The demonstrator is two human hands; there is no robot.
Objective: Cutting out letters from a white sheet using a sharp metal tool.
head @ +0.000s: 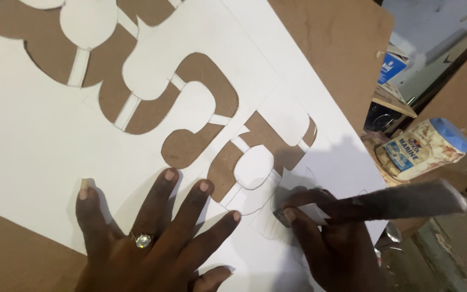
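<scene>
Blade (395,203) in right hand (333,251), on stencil sheet (33,157)

We press our left hand (152,243) flat on the white stencil sheet (39,146). Just right of it, our right hand (331,243) grips a blade (390,204) against the sheet's lower edge.

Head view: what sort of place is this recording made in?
Probably a small craft or sign-making workshop. A white paper stencil with cut-out shapes lies on a brown board, the right hand works a blade on it, and cluttered shelves stand alongside.
</scene>
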